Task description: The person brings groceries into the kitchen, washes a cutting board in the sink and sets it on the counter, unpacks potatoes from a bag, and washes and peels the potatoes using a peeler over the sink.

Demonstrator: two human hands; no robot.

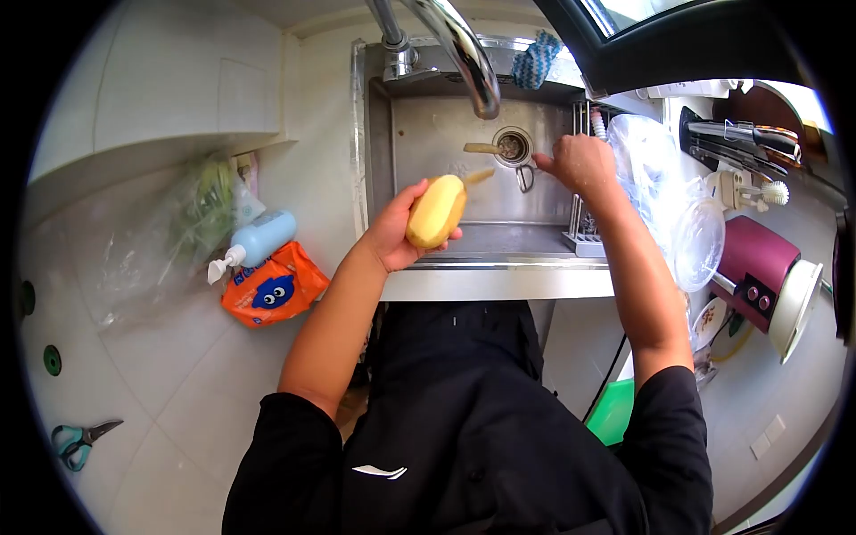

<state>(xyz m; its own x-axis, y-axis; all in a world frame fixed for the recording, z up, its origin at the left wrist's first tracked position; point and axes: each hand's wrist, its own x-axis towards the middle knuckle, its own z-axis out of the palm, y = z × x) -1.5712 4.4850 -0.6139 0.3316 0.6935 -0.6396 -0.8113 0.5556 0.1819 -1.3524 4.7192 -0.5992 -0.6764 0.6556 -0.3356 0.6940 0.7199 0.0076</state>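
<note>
My left hand (399, 227) is wrapped round a large potato (436, 212), held over the sink's front left part. Its visible side is mostly pale yellow, with some browner skin along the edge. My right hand (581, 166) is closed over the right side of the sink. A metal peeler (526, 179) sticks out below its thumb; the handle is mostly hidden by the fingers. A strip of peel (482, 148) lies beside the drain (513, 146), and another strip (480, 176) shows just right of the potato.
A faucet (464, 62) arches over the sink (428, 116). Right of it stand a wire rack (584, 242) and plastic bags (642, 160). Left on the counter are a blue bottle (264, 239), an orange packet (274, 285) and scissors (82, 441). Knives (744, 143) hang at right.
</note>
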